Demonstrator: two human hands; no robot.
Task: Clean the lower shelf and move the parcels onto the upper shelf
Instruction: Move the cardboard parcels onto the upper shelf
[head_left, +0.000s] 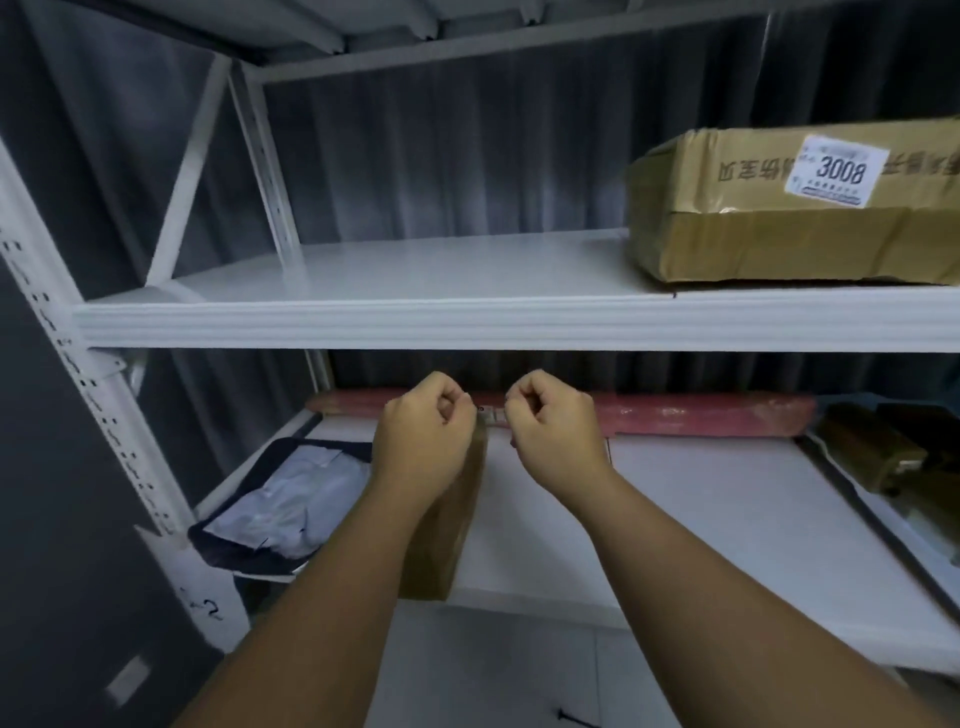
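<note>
1. I take the lower shelf (701, 499) as my landmark; it is a white board that fills the lower half of the view
2. My left hand (423, 441) is above its middle, fingers curled in towards the palm, over the far end of a brown taped parcel (441, 535)
3. I cannot tell whether those fingers actually pinch the parcel's edge or merely curl just above it
4. My right hand (556, 436) is just beside the left, also above the shelf's middle, its fingers curled tight; I see nothing held in it
5. The brown taped parcel lies on the lower shelf and runs from under my left hand to the shelf's front edge
6. Along the back of the lower shelf lies a long red parcel (701, 418), partly hidden behind both hands
7. On the shelf's left end lies a dark flat bag (270, 506) with a pale, shiny middle
8. At the shelf's right end are dark olive packages (872, 452), blurred
9. Directly above the lower shelf is the upper shelf (415, 275), white too
10. On the upper shelf, above the lower shelf's right part, sits a cardboard box (753, 228) wrapped in brown tape, with a white label (836, 170) reading 3008
11. A white perforated upright (67, 353) stands at the shelf's left front corner
</note>
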